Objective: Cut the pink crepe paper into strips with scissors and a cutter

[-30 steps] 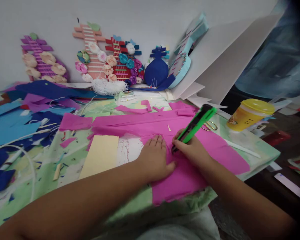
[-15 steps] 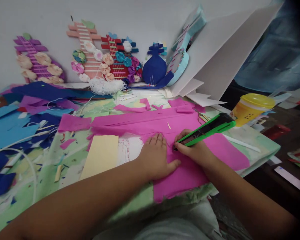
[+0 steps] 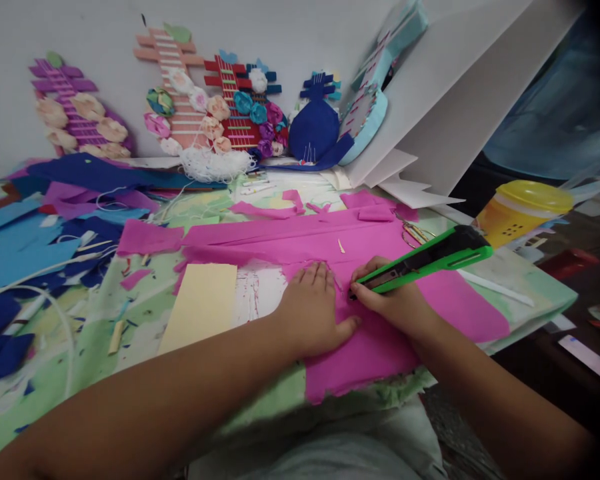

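Note:
My left hand point(image 3: 316, 310) lies flat on a bright pink sheet point(image 3: 365, 363), fingers stretched out and thumb apart. Just right of it, my right hand point(image 3: 393, 297) grips a green and black utility knife point(image 3: 425, 260) near its front end. The knife's tip points down at the pink sheet, close to the left fingertips; my fingers partly hide the tip. Left of my left hand are a white board with red marks point(image 3: 260, 291) and a pale yellow rectangular piece point(image 3: 203, 297). More pink material point(image 3: 280, 233) stretches behind both hands.
Decorated instrument-shaped crafts point(image 3: 235, 107) lean along the wall. Blue and purple scraps point(image 3: 80, 180) and a white cord point(image 3: 63, 320) cover the left side. A yellow-lidded cup point(image 3: 525, 210) and leaning white boards point(image 3: 455, 100) stand at right. The table's right edge point(image 3: 545, 313) drops to a dark floor.
The view has shifted slightly, so the background crafts sit a little higher and the cup farther right. Both hands keep nearly the same place on the pink sheet, the knife still gripped.

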### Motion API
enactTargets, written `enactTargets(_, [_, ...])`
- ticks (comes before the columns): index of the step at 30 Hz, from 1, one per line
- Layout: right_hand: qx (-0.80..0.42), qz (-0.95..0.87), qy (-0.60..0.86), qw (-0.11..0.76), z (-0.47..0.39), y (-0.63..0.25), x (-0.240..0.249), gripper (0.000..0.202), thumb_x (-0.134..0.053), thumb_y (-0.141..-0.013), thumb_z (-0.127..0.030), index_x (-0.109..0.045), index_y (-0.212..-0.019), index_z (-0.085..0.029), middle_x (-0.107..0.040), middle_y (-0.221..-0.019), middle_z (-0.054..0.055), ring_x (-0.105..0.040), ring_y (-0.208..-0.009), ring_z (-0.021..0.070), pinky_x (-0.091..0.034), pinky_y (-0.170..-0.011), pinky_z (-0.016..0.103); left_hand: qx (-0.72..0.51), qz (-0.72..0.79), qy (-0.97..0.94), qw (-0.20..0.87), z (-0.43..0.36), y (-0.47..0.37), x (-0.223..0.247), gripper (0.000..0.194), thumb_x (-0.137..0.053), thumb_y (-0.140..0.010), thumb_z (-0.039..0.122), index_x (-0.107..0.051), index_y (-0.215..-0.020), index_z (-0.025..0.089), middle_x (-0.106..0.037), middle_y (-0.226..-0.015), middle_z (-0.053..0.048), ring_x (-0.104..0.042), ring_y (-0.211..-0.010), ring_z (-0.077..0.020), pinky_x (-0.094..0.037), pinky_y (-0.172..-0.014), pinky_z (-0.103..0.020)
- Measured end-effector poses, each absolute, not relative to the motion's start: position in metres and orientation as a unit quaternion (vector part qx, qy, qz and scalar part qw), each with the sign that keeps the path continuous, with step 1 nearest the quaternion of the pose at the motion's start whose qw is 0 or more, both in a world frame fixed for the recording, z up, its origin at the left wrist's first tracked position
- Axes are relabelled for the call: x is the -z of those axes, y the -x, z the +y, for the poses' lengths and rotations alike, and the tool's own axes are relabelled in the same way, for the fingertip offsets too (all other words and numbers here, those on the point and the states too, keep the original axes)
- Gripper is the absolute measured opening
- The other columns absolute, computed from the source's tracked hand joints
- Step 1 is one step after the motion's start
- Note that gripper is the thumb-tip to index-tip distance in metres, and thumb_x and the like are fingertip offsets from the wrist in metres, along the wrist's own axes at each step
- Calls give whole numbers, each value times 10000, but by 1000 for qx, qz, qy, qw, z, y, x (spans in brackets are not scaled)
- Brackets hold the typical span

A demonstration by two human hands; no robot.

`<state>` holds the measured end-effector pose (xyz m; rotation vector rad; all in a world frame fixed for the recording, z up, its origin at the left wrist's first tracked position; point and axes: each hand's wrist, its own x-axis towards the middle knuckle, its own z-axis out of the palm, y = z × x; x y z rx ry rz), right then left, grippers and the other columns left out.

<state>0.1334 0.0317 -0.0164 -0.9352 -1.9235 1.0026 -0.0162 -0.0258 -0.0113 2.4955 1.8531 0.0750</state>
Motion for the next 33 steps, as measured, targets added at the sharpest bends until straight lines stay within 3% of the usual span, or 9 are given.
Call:
enactTargets(11, [-386, -751, 373, 384, 31, -132, 18, 150, -580, -650, -211, -446, -715, -199, -584, -715, 13, -577, -634, 141, -475, -615, 289, -27, 597, -802, 17, -25, 17, 11, 806, -246, -758, 603, -269, -1296, 3, -238, -1352, -215, -184, -1251, -313, -166, -1008, -423])
enactTargets(17, [-347, -780, 393, 342, 31, -128, 17, 136, -571, -654, -236, -450, -695, -191, -570, -645, 12, -559, -580, 142, -461, -557, 284, -32, 595, -803, 18, -25, 17, 11, 801, -237, -762, 600, -278, -1291, 0, -252, -1346, -217, -187, -1250, -314, -163, -1006, -427])
enactTargets(25, [-365, -753, 383, 390, 29, -132, 16, 134, -583, -670, -246, -475, -720, -185, -585, -686, 22, -578, -611, 151, -478, -590, 298, -19, 597, -801, 22, -25, 17, 10, 807, -233, -765, 608, -254, -1299, 4, -223, -1359, -210, -174, -1253, -314, -146, -1012, -424])
enactTargets(33, [-354, -765, 377, 383, 28, -132, 17, 106, -571, -680, -227, -475, -709, -194, -569, -670, 16, -571, -611, 147, -480, -578, 286, -18, 598, -801, 24, -26, 17, 11, 799, -237, -767, 604, -256, -1296, 5, -225, -1363, -197, -161, -1256, -318, -143, -1011, -429])
